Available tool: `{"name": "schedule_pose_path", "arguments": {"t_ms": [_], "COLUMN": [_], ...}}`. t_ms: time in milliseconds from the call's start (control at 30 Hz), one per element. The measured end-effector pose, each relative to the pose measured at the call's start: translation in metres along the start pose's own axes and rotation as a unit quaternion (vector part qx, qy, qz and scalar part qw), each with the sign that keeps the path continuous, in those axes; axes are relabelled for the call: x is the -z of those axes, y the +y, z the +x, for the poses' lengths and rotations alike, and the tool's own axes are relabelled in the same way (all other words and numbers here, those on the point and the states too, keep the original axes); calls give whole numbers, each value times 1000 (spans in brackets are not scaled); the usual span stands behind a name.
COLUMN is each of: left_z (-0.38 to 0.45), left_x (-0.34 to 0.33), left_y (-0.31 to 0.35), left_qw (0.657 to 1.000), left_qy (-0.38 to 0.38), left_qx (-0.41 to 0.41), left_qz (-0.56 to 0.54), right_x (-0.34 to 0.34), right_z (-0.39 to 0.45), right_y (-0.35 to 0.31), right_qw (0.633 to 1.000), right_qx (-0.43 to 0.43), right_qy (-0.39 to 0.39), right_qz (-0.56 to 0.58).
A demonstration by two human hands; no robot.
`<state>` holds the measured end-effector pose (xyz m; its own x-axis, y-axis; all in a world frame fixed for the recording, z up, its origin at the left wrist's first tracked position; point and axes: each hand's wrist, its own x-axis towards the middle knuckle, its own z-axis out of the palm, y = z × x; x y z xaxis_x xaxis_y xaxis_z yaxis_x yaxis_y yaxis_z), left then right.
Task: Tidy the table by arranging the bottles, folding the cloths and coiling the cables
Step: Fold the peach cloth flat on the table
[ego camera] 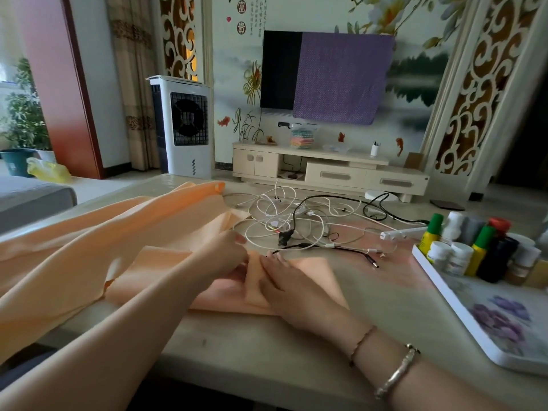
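A large peach cloth lies spread over the left half of the table, with a folded corner near the middle. My left hand pinches a fold of that cloth at the table's centre. My right hand lies on the same fold beside it, fingers curled over a narrow strip of cloth. Just beyond my hands sits a tangle of white and black cables. Several bottles stand packed together on a white flowered tray at the right.
A white plug strip lies between the cables and the tray. Beyond the table stand a TV cabinet and a white air cooler. A grey sofa edge is at the left.
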<state>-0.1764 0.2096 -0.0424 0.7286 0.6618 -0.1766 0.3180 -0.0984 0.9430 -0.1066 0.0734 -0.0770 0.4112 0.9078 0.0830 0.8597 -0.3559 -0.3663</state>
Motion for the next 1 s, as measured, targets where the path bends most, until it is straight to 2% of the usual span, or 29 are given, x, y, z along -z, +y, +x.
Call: {"name": "schedule_pose_path", "arguments": {"t_ms": [33,67,100,167,200,267,333,467,567,667,733,900,1000], "left_z": [2,3,4,5,7,10,11,8,6,8,10,9,5], "left_x": [7,18,29,51,61,75,82,86,81,78,79,88,93], "left_y": [1,2,1,-6,-10,-18,-24,-27,-22,-18,-16,1,12], "left_qw": [999,990,967,894,871,854,857,858,862,842,847,902,977], "left_qy": [20,52,86,119,104,48,13,14,-19,-56,-68,-56,-92], "left_qx": [-22,-60,-94,-108,-93,-56,-53,-84,-75,-56,-53,-104,-69], "left_qz": [34,115,221,417,471,516,512,506,502,533,524,415,181], "right_x": [-1,-3,-5,-7,-7,-6,-5,-5,-5,-6,-6,-8,-8], "right_z": [1,1,0,-2,-2,-3,-3,-3,-3,-2,0,0,1], "right_y": [0,-1,-1,-1,-2,-3,-4,-5,-5,-3,-1,1,1], "right_qw": [1000,998,997,994,994,993,992,990,990,990,990,988,989], "right_qx": [-3,-5,-7,-10,-12,-15,-20,-20,-18,-13,-12,-9,-3], "right_qy": [-11,-19,-22,-18,-18,-24,-30,-33,-34,-40,-41,-41,-39], "right_qz": [-27,-54,-78,-106,-111,-116,-122,-132,-133,-134,-136,-147,-146]}}
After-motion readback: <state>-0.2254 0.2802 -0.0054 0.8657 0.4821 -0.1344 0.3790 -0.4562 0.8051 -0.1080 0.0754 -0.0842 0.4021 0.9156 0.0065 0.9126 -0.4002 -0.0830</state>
